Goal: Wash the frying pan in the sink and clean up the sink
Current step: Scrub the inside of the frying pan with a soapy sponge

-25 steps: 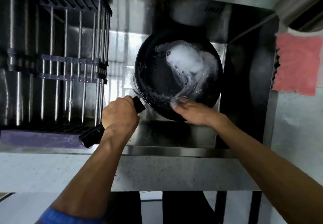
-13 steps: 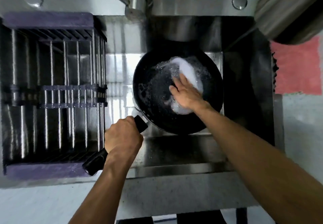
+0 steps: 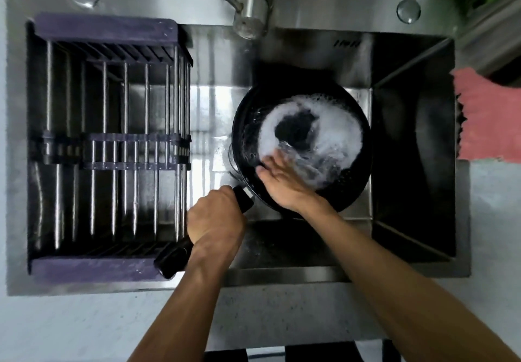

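Head view: the frying pan (image 3: 301, 147) sits inside the sink (image 3: 408, 164), foam ringing its floor. The left hand (image 3: 215, 220) grips the handle (image 3: 172, 260), fingers wrapped tight. The right hand (image 3: 282, 181) lies flat, fingers (image 3: 270, 161) straight on the near-left wall. Advisable: sweep fingertips outward through the foam beyond them, holding the handle steady.

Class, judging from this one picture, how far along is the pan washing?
Done: white suds coat the black frying pan.
In hand: the left hand grips its handle; the right hand rubs inside, bare.
Left: rinsing; no water visibly runs from the steel tap. Then cleaning the steel sink.
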A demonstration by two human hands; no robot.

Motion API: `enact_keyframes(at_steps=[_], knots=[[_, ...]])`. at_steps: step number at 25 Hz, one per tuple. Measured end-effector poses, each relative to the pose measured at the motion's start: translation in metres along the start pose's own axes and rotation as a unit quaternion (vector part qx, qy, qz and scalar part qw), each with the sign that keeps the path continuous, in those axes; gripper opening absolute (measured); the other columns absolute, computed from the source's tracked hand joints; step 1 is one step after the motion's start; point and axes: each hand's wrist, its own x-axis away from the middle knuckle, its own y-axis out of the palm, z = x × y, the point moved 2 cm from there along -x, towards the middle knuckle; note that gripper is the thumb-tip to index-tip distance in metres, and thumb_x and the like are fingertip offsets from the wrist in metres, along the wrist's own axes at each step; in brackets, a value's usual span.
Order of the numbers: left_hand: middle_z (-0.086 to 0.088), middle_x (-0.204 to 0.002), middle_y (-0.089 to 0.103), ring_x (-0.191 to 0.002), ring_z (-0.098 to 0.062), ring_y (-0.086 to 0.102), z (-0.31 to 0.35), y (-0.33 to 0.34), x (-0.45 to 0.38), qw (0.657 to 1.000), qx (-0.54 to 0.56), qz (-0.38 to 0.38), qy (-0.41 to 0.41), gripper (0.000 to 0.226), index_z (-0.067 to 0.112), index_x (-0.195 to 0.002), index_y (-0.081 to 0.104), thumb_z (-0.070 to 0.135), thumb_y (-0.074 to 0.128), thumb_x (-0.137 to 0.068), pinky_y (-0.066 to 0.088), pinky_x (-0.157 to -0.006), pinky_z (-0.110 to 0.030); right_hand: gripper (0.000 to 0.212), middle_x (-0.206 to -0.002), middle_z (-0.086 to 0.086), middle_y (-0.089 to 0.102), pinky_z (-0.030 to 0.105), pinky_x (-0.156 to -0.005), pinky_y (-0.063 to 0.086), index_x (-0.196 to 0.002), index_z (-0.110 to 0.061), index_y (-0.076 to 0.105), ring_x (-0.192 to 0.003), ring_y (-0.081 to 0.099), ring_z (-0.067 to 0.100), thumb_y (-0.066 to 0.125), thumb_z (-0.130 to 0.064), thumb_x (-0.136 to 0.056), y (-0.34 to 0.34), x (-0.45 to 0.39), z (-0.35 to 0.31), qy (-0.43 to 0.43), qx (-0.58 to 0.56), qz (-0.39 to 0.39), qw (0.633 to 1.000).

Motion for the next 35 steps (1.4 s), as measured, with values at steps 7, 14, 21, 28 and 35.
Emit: enact_keyframes(at_steps=[7,14,21,28,35], knots=[[-0.004,-0.103,0.066,-0.094,-0.026,0.065,-0.002,0.003,-0.001,1.0,0.008,0.001,-0.002,0.028,0.017,-0.115,0.056,0.012,0.055,-0.088,0.046,-0.068,-0.032,0.061,-0.167,-0.013,-0.002,0.041,-0.124,0.002,-0.159,-0.034,0.018,-0.152,-0.001,0.006,0.025,-0.057,-0.103,-0.008,-0.012,-0.012,0.001,-0.187,0.047,0.981],[-0.004,-0.102,0.065,-0.094,-0.027,0.064,-0.001,0.0,0.001,1.0,0.011,-0.006,-0.008,0.029,0.017,-0.115,0.055,0.014,0.057,-0.086,0.041,-0.067,-0.032,0.069,-0.164,-0.009,-0.022,0.047,-0.126,0.004,-0.16,-0.031,0.003,-0.153,-0.012,0.014,0.033,-0.05,-0.101,-0.059,-0.069,-0.029,-0.019,-0.25,0.288,0.924],[-0.005,-0.102,0.065,-0.094,-0.027,0.064,0.0,-0.001,0.002,1.0,0.011,-0.006,-0.011,0.028,0.017,-0.113,0.056,0.015,0.057,-0.086,0.04,-0.066,-0.031,0.066,-0.168,0.006,-0.005,0.046,-0.124,-0.002,-0.16,-0.015,0.01,-0.155,0.002,0.026,0.031,-0.041,-0.103,-0.118,-0.051,0.05,-0.034,0.396,0.257,0.881],[-0.007,-0.098,0.065,-0.09,-0.028,0.064,0.001,-0.003,0.006,1.0,0.02,-0.012,-0.021,0.03,0.015,-0.114,0.055,0.015,0.06,-0.084,0.041,-0.064,-0.03,0.062,-0.165,0.017,0.015,0.047,-0.121,0.011,-0.153,-0.011,0.035,-0.151,0.014,0.035,0.02,-0.046,-0.104,-0.116,0.029,0.102,0.011,0.524,0.07,0.849],[-0.006,-0.101,0.065,-0.094,-0.026,0.064,0.003,-0.001,0.004,1.0,-0.008,0.003,-0.025,0.029,0.016,-0.115,0.054,0.013,0.06,-0.087,0.039,-0.065,-0.03,0.103,-0.165,0.002,0.021,0.041,-0.122,0.018,-0.151,-0.026,0.038,-0.151,0.021,0.023,-0.008,-0.084,-0.079,-0.067,0.061,0.105,0.018,0.349,-0.094,0.932]])
